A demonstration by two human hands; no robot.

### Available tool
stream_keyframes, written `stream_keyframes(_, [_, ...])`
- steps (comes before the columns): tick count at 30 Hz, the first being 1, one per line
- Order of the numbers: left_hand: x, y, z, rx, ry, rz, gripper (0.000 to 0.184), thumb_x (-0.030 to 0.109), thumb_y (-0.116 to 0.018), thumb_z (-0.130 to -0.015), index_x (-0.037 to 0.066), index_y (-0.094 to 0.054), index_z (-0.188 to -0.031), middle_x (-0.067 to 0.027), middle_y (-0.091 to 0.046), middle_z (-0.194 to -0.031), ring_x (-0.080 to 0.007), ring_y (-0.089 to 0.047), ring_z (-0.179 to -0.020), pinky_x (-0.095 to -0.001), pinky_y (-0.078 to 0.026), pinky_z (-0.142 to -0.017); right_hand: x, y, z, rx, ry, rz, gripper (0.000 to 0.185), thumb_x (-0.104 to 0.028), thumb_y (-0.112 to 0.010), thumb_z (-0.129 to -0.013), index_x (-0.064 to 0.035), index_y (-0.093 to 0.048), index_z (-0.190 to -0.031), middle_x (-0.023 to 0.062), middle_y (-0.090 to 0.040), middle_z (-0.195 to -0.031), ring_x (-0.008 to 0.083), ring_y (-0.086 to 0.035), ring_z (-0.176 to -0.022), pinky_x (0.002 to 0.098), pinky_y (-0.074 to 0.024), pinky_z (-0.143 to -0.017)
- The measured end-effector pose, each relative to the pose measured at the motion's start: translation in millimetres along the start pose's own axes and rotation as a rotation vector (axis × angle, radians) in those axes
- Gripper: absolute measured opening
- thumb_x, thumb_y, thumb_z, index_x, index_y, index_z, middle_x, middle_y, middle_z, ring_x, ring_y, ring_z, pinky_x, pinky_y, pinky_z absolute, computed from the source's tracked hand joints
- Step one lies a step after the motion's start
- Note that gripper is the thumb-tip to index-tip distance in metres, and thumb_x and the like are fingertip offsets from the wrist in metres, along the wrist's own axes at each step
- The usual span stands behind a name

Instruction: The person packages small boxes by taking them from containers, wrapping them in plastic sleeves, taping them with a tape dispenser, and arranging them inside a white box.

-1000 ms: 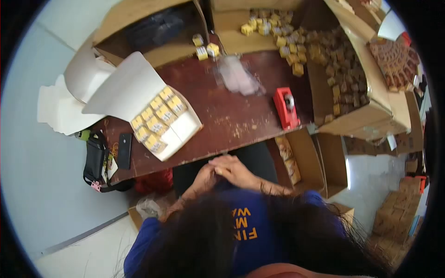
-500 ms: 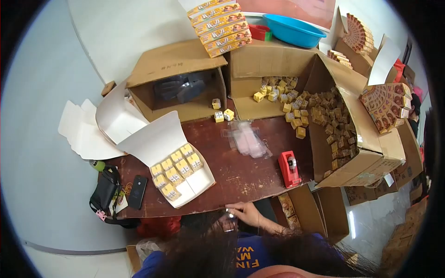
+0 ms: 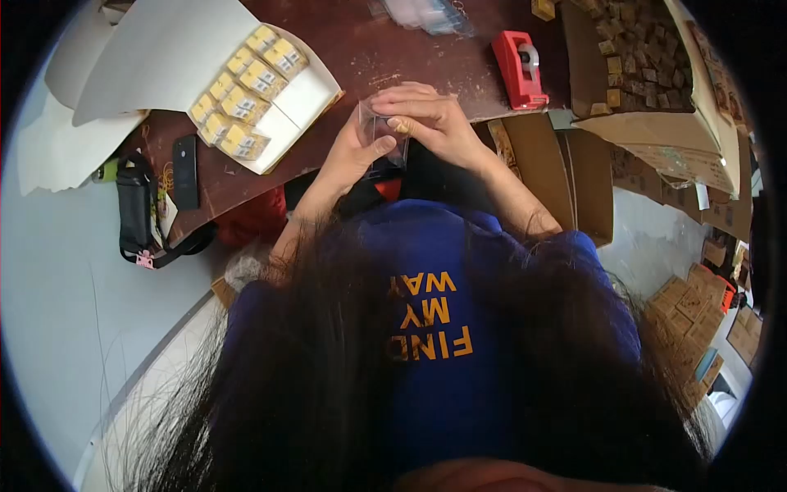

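Both hands are together in front of my body, at the near edge of the dark red table (image 3: 393,61). Between them is a clear plastic box (image 3: 380,131), see-through and hard to make out in full. My left hand (image 3: 352,152) grips its left side, thumb pointing right. My right hand (image 3: 430,123) covers the top and right side, fingers laid across it and thumb bent inward. Just left of the hands, an opened white carton (image 3: 293,111) holds several small yellow boxes (image 3: 242,102) in rows, with bare white space along its right side.
A red tape dispenser (image 3: 518,72) stands right of the hands. Flat clear plastic pieces (image 3: 426,15) lie at the back. A cardboard box (image 3: 656,131) at right holds many small boxes. On the left are a phone (image 3: 186,172) and a black bag (image 3: 135,201).
My view has tilted down, so the table sits higher in the picture. Both hands now show clearly around the clear plastic box; before, the left was mostly hidden under hair.
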State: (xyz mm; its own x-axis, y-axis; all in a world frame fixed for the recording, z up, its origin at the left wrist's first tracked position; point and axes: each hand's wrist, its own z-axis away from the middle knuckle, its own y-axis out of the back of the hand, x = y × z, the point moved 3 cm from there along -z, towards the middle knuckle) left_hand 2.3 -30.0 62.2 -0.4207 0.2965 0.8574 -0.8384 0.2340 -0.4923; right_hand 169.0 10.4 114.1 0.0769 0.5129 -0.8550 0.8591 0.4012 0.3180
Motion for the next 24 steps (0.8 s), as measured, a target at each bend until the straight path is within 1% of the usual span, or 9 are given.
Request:
stream_keyframes(2, [3,1,-1,-0.075,-0.083,-0.089,0.071,0.005,-0.068,-0.092,0.007,-0.029,-0.151,-0.0135,-0.06,-0.122,-0.0205,-0.062,-0.108,-0.0282,-0.053,-0.084,2,-5,4,-0.03,0.012,-0.03,0.032,-0.011,-0.066,-0.091,-0.0042,-0.068,-0.123,0.0129,-0.065,-0.126,0.0238,-0.061,-0.116,0.0356,-0.05,-0.092])
stream_keyframes(6, [5,-6,-13,-0.114,-0.078,0.066,0.079,0.008,-0.065,-0.095,0.007,-0.016,-0.157,-0.0172,-0.054,-0.134,-0.0239,-0.057,-0.118,-0.0306,-0.051,-0.092,7,-21,15,0.229,-0.598,-0.772,0.059,-0.01,-0.072,-0.086,-0.0067,-0.052,-0.141,0.011,-0.068,-0.119,0.0244,-0.065,-0.107,0.0395,-0.0485,-0.098])
stream_keyframes(9, [6,-13,-20,-0.063,-0.181,-0.2,0.082,0.012,-0.062,-0.097,0.007,-0.007,-0.158,-0.0201,-0.048,-0.143,-0.0256,-0.053,-0.124,-0.0327,-0.047,-0.099,14,4,12,0.273,-0.494,-0.514,0.078,-0.012,-0.076,-0.082,-0.007,-0.037,-0.149,0.0119,-0.065,-0.117,0.0243,-0.064,-0.105,0.0404,-0.0488,-0.094])
stream_keyframes(11, [18,-16,-25,0.162,-0.235,-0.451,0.074,0.017,-0.057,-0.1,0.006,-0.013,-0.158,-0.0194,-0.049,-0.143,-0.0256,-0.053,-0.124,-0.033,-0.044,-0.104,-12,24,-2,0.268,-0.048,0.638,0.074,-0.015,-0.078,-0.078,-0.0069,-0.044,-0.144,0.0122,-0.063,-0.116,0.0253,-0.063,-0.098,0.0388,-0.0477,-0.089])
stream_keyframes(14, [14,-15,-44,0.131,-0.45,-0.701,0.057,0.02,-0.054,-0.102,0.004,-0.032,-0.152,-0.0162,-0.055,-0.133,-0.0238,-0.058,-0.114,-0.0322,-0.049,-0.096,-10,11,-8,0.081,-0.04,0.681,0.073,-0.018,-0.079,-0.076,-0.0091,-0.046,-0.141,0.0095,-0.064,-0.114,0.0257,-0.062,-0.09,0.0376,-0.0454,-0.086])
stream_keyframes(16, [-5,0,-55,0.223,0.013,-0.161,0.037,0.024,-0.051,-0.104,0.002,-0.052,-0.133,-0.0136,-0.059,-0.123,-0.023,-0.062,-0.102,-0.0318,-0.054,-0.085,-3,15,-8,0.14,0.102,0.597,0.057,-0.019,-0.077,-0.078,-0.0098,-0.056,-0.13,0.0057,-0.067,-0.105,0.0247,-0.063,-0.089,0.0381,-0.0457,-0.086])
stream_keyframes(18, [-11,8,-60,0.261,0.016,0.003,0.027,0.03,-0.051,-0.105,0.006,-0.056,-0.115,-0.0109,-0.062,-0.116,-0.0215,-0.065,-0.098,-0.0347,-0.058,-0.077,3,58,-29,0.004,0.117,0.48,0.042,-0.02,-0.079,-0.079,-0.0078,-0.067,-0.117,0.0047,-0.069,-0.102,0.0231,-0.063,-0.089,0.0381,-0.0463,-0.087])
stream_keyframes(19, [-15,14,-61,0.251,0.018,-0.003,0.027,0.03,-0.051,-0.105,0.006,-0.056,-0.115,-0.0109,-0.062,-0.116,-0.0215,-0.065,-0.098,-0.0347,-0.058,-0.077,10,88,-41,0.131,0.134,0.527,0.027,-0.019,-0.077,-0.083,-0.0075,-0.072,-0.107,0.0058,-0.072,-0.098,0.0243,-0.065,-0.086,0.0367,-0.049,-0.084])
stream_keyframes(24, [-21,29,-58,0.268,0.189,0.124,0.029,0.034,-0.05,-0.103,0.007,-0.056,-0.113,-0.012,-0.061,-0.115,-0.0242,-0.065,-0.098,-0.037,-0.058,-0.076,152,272,-70,0.418,-0.424,0.921,0.027,-0.023,-0.068,-0.087,-0.0023,-0.071,-0.103,0.0137,-0.072,-0.1,0.0327,-0.066,-0.079,0.0413,-0.0539,-0.071])
